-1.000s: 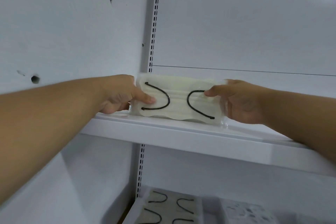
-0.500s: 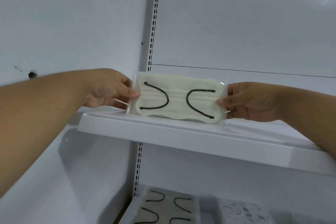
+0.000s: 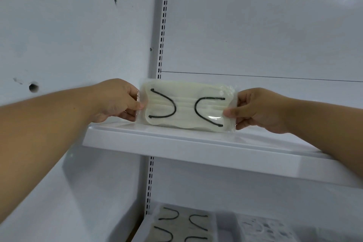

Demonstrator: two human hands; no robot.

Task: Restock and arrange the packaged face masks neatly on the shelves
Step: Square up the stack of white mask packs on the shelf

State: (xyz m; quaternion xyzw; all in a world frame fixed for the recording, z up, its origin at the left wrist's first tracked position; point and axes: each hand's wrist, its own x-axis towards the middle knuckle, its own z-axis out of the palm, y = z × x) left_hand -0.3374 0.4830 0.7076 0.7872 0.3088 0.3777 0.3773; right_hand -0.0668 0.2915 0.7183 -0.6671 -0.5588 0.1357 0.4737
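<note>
1. The mask pack [image 3: 188, 108] is wrapped in clear, glossy plastic film that catches a bright glare near its lower right corner; the film is crinkled along the sealed side edges
2. Inside lies pale cream, matt, pleated fabric with thin black cord ear loops
3. The shelf [image 3: 196, 149] looks like smooth white painted metal with a soft sheen
4. The slotted upright [image 3: 163, 25] is the same white painted finish, punched with dark slots
5. The back panel [image 3: 265, 25] is flat, white and matt; the side wall [image 3: 68, 25] shows small chips and a hole
</note>
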